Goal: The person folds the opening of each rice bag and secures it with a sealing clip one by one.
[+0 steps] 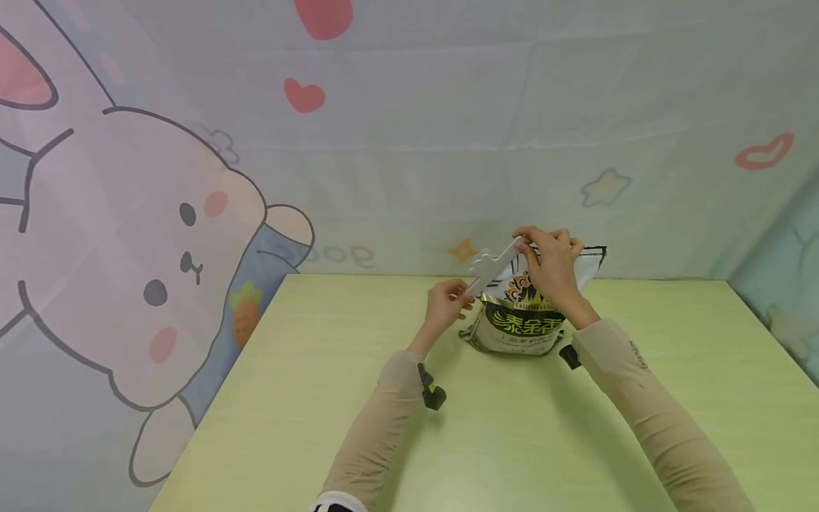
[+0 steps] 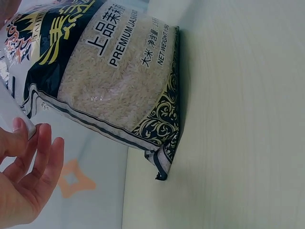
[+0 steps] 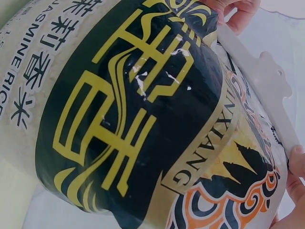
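A bag of jasmine rice [image 1: 521,328] stands on the table near the back wall, its clear lower part showing grains [image 2: 112,81]. Across its upper left side slants a long flat white bag clip [image 1: 494,266] with a wavy-edged tab. My left hand [image 1: 443,306] pinches the clip's lower end between thumb and fingers. At the upper end, my right hand [image 1: 553,267] holds the clip with thumb and fingers, over the top of the bag. In the right wrist view the clip [image 3: 257,71] runs along the bag's upper part; whether it encloses the film cannot be seen.
The pale green table [image 1: 307,341] reaches back to a printed cloth wall [image 1: 409,178] right behind the bag. A side cloth [image 1: 790,284] borders the table at the right. Dark devices hang at both wrists, one by the left sleeve [image 1: 399,377].
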Tool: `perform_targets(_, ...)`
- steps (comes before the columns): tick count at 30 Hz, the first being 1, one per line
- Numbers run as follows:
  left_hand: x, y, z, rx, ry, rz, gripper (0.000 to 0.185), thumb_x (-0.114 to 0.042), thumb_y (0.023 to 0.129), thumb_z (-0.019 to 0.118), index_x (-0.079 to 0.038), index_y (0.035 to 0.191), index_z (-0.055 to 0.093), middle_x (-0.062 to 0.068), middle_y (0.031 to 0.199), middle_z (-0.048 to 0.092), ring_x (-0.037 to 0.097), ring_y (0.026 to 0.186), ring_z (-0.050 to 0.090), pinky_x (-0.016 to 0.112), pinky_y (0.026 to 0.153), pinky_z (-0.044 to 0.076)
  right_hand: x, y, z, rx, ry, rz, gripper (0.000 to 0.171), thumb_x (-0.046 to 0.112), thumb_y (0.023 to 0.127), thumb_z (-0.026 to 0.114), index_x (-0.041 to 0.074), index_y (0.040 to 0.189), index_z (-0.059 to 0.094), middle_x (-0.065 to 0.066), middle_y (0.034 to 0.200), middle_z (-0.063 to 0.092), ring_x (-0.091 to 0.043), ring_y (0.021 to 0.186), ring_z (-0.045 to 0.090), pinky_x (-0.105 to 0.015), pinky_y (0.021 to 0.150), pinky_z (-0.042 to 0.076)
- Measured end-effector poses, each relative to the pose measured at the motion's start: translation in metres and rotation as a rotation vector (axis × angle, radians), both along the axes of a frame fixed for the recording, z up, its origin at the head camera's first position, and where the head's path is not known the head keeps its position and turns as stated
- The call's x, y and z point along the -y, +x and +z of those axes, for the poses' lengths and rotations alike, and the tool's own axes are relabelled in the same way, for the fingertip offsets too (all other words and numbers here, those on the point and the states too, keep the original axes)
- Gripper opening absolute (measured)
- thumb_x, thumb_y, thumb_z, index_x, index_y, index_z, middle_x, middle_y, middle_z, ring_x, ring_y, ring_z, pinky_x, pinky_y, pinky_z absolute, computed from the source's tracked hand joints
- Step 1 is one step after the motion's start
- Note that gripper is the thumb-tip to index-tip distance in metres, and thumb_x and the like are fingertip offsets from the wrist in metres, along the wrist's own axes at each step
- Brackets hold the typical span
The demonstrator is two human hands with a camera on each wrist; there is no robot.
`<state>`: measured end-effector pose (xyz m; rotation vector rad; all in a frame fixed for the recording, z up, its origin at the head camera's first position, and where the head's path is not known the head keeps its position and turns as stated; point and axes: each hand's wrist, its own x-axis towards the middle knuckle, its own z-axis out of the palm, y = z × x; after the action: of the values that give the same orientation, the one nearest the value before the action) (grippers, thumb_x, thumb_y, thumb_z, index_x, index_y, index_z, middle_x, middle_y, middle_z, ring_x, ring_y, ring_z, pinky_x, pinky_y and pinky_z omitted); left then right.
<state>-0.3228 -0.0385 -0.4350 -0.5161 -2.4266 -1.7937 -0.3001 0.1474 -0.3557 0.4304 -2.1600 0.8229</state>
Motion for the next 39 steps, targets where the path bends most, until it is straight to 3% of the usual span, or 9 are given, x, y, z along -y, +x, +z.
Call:
perform_targets(3, 0.000, 0.001, 0.001, 0.001, 0.016, -0.009, 0.009, 0.003, 0.083, 0.057, 0.009, 0.087, 0.061, 0.028, 0.084, 0.064, 0.040, 0.071, 0.064, 0.034, 0.050, 0.054, 0.000, 0.000, 0.000, -0.003, 0.005, 0.000, 0.019, 0.017, 0.084, 0.057, 0.008, 0.099, 0.063, -0.015, 0.093, 0.066, -0.024, 0.071, 0.032, -0.044, 0.074, 0.010)
perform_targets(9, 0.001, 0.023, 0.022, 0.007, 0.005, -0.018, 0.012, 0.003, 0.085, 0.054, 0.012, 0.091, 0.059, 0.030, 0.086, 0.063, 0.042, 0.075, 0.063, 0.034, 0.052, 0.054, 0.000, 0.003, -0.002, 0.000, 0.001, -0.017, 0.021, 0.018, 0.085, 0.056, 0.008, 0.103, 0.063, -0.015, 0.093, 0.066, -0.025, 0.072, 0.033, -0.044, 0.073, 0.009)
perform_targets(16, 0.002, 0.006, -0.003, 0.050, 0.024, -0.036, 0.019, -0.007, 0.086, 0.057, 0.006, 0.098, 0.061, 0.026, 0.092, 0.064, 0.040, 0.077, 0.064, 0.030, 0.052, 0.054, 0.002, 0.008, -0.005, 0.004, 0.008, -0.033, 0.026, 0.019, 0.087, 0.055, 0.010, 0.111, 0.061, -0.013, 0.095, 0.064, -0.028, 0.078, 0.036, -0.050, 0.077, 0.010)
perform_targets(23, 0.002, 0.009, -0.006, 0.050, -0.003, -0.051, 0.021, -0.009, 0.088, 0.054, 0.004, 0.104, 0.059, 0.024, 0.095, 0.065, 0.035, 0.076, 0.066, 0.026, 0.052, 0.054, -0.002, 0.012, -0.011, -0.004, 0.021, -0.043, 0.031, 0.016, 0.087, 0.057, 0.012, 0.118, 0.058, -0.014, 0.100, 0.065, -0.029, 0.082, 0.037, -0.051, 0.078, 0.010)
perform_targets(30, 0.006, 0.031, 0.012, 0.084, 0.060, -0.070, 0.026, -0.002, 0.087, 0.053, 0.007, 0.112, 0.055, 0.030, 0.098, 0.062, 0.044, 0.082, 0.062, 0.041, 0.060, 0.055, -0.011, 0.018, -0.015, 0.015, 0.049, -0.022, 0.041, 0.012, 0.085, 0.059, 0.010, 0.125, 0.052, -0.017, 0.102, 0.064, -0.032, 0.095, 0.039, -0.053, 0.081, 0.011)
perform_targets(34, 0.011, 0.042, 0.015, 0.074, 0.082, -0.059, 0.027, -0.002, 0.087, 0.053, 0.008, 0.112, 0.055, 0.032, 0.097, 0.061, 0.046, 0.083, 0.060, 0.046, 0.063, 0.053, -0.015, 0.022, -0.018, 0.022, 0.071, -0.006, 0.044, 0.011, 0.086, 0.058, 0.010, 0.128, 0.048, -0.018, 0.103, 0.062, -0.034, 0.109, 0.038, -0.055, 0.085, 0.013)
perform_targets(39, 0.014, 0.047, 0.016, 0.055, 0.071, -0.064, 0.030, -0.003, 0.087, 0.053, 0.008, 0.115, 0.053, 0.032, 0.098, 0.061, 0.046, 0.084, 0.060, 0.043, 0.063, 0.054, -0.019, 0.027, -0.022, 0.019, 0.090, -0.012, 0.046, 0.010, 0.085, 0.059, 0.008, 0.129, 0.046, -0.017, 0.120, 0.056, -0.033, 0.121, 0.035, -0.057, 0.091, 0.013)
